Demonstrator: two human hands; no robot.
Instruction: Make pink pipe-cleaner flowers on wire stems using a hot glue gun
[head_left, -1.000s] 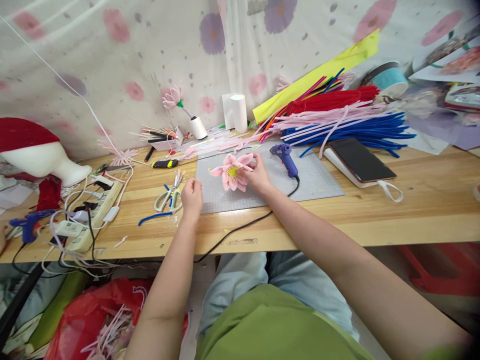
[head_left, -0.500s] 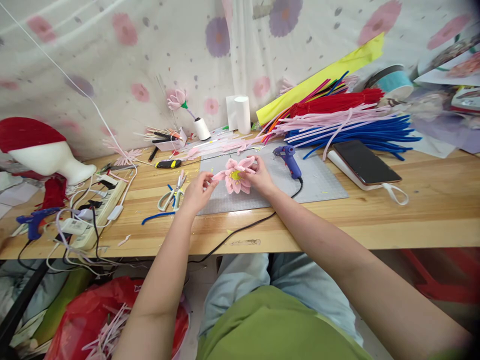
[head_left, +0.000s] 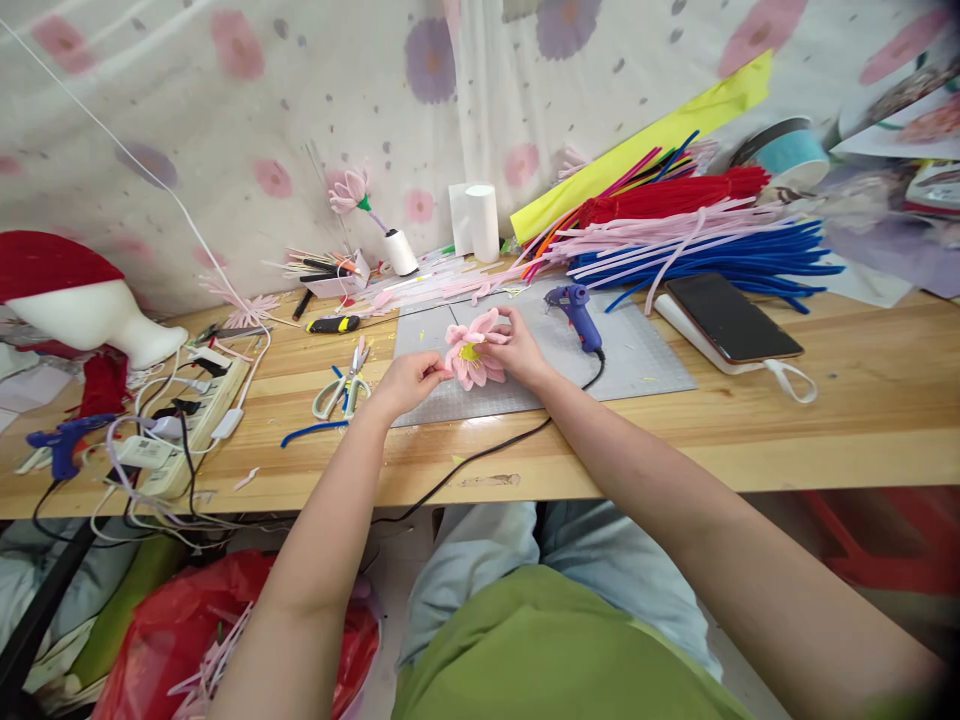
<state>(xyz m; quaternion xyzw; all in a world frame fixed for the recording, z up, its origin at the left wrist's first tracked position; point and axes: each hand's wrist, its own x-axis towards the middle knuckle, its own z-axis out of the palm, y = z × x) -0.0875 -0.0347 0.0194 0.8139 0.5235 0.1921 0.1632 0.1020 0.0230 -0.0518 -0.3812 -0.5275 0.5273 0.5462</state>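
A pink pipe-cleaner flower (head_left: pixel 472 372) with a yellow centre is held above the grey cutting mat (head_left: pixel 622 378). My right hand (head_left: pixel 516 350) grips it from the right, fingers closed around its petals. On the other side my left hand (head_left: pixel 414 381) pinches the tip of a left petal between thumb and fingers. A blue glue gun (head_left: pixel 579 318) lies on the mat to the right of the flower. Scissors (head_left: pixel 343 388) with pale handles rest on the table to the left of my left hand.
Bundles of blue (head_left: pixel 712 255), pink and red pipe cleaners lie at the back right, behind a phone (head_left: pixel 733 318). A power strip (head_left: pixel 196 425) with tangled cables and a white foam head (head_left: pixel 97 318) stand at left. The black glue-gun cord (head_left: pixel 480 462) crosses the table's front.
The flower has turned slightly, its centre facing more to the left. My left fingers have closed into a tighter pinch on the left petal. The camera view has shifted slightly.
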